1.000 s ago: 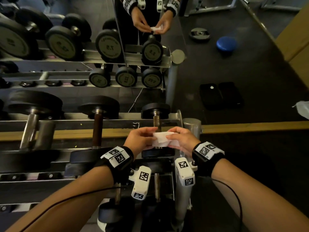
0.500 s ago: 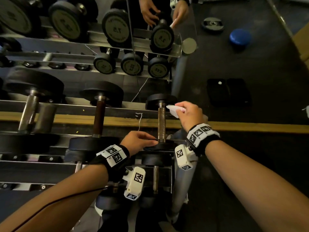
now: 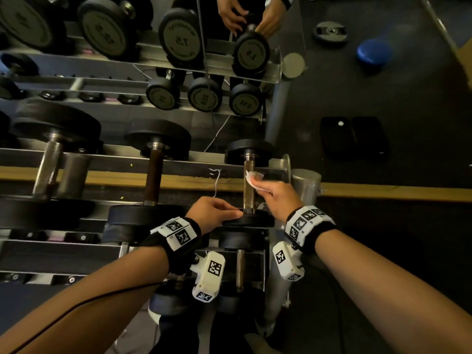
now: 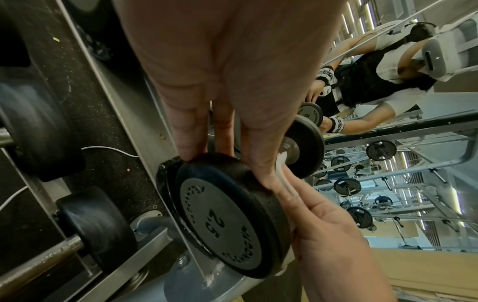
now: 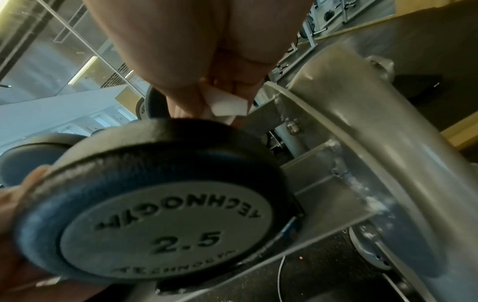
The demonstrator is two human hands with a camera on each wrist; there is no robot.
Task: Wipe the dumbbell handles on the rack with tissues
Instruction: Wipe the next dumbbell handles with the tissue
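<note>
Dim gym floor in dark rubber, mirror behind a steel rack (image 3: pixel 178 163) loaded with black dumbbells. Rightmost on the near tier, a small dumbbell (image 3: pixel 249 185) marked 2.5, lying across the rails with its knurled handle (image 3: pixel 248 192) running away from the viewer. Left hand (image 3: pixel 213 213) resting on the near head (image 4: pixel 230 212) of that dumbbell, fingers (image 4: pixel 192 130) long and nearly straight, close together, tips draped over the rubber rim; thumb laid along the other side of the rim, close to the tissue. Not curled round anything, only pressing on the head. Right hand (image 3: pixel 277 196) just beyond and to the right of the left fingertips, pinching a folded white tissue (image 3: pixel 252 178) between thumb and fingertips (image 4: pixel 294 190), tissue pressed against the right side of the handle, about midway along its length. From the right wrist view, tissue (image 5: pixel 227 106) bunched under the curled fingers, just above the near head (image 5: pixel 165 220); exact spread of those fingers hidden behind the palm, cannot tell. Beyond the fingertips, the far head of the same dumbbell and the mirror's copy of both hands. To the left of the left hand, a larger dumbbell with a dark brown handle (image 3: pixel 154 175), and further left a heavier one with a thick steel handle (image 3: pixel 48 172). To the right of the right hand, the rack's grey upright post (image 3: pixel 306 185), touching nothing held. Well off to the right on the floor, a blue round pad (image 3: pixel 374 53) and a loose weight plate (image 3: pixel 330 34).
</note>
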